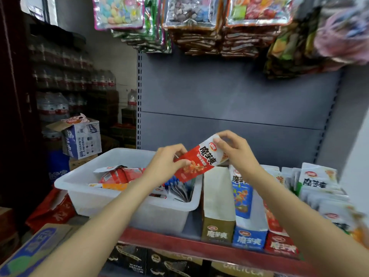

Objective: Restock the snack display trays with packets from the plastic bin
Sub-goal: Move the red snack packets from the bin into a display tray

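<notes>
Shelf with the red front edge carries it all. White plastic bin sits at its left end, holding a loose heap of red, orange and blue packets. Right of it, display trays along the front edge: brown tray looks empty, blue tray has blue packets standing in it, red tray has red ones. Up above the bin's right rim, a red-and-white packet — left hand pinching its lower end, right hand pinching the top corner!

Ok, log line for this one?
both hands hold red packet | left hand low end | right hand top | above plastic bin
</notes>
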Available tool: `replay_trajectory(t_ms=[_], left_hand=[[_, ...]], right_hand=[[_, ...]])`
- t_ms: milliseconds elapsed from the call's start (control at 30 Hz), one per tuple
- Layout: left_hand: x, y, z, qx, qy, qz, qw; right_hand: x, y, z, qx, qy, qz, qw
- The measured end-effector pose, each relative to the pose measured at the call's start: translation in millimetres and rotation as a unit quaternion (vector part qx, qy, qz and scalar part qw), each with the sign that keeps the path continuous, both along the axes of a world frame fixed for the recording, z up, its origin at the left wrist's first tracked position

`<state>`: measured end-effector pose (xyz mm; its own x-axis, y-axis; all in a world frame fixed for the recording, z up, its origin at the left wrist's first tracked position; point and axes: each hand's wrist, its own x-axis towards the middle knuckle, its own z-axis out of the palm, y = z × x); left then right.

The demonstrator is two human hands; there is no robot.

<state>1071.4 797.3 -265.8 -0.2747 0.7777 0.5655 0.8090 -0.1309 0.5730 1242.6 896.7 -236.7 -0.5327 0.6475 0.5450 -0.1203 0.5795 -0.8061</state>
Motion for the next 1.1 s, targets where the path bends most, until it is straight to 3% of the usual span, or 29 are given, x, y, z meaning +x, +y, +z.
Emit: replay_trajectory(t_ms=[167,333,533,700,867,1100], left_hand=[[59.8,31.8,4.0,0.038,-0.062,-0.053,0.996],[108.6,71.0,-0.4,0.006,-0.035,-0.081,0.996],[124.1,101.7,-16.6,-0.050,0.102,-0.002,0.993],[128.0,116.4,-29.7,-0.117,0.227,0.032,0.966],[128.7,121.9,-34.7,-0.095,0.289,0.069,0.950],[127.0,118.1,-33.5,-0.092,0.279,0.065,0.953]], right_hand=[[65.3,19.4,13.3,-0.002,-0.015,-0.047,0.999],[116.1,42.4,21.9,0.035,-0.022,-0.113,0.993],[154.6,67.7,26.9,0.165,-0.194,-0.209,0.944],[146.7,68.7,20.0,0.195,-0.319,-0.200,0.906],[121.5,78.3,-2.5,0.242,-0.502,-0.165,0.814],[104.7,77.1,-14.1,0.354,-0.567,-0.260,0.697]])
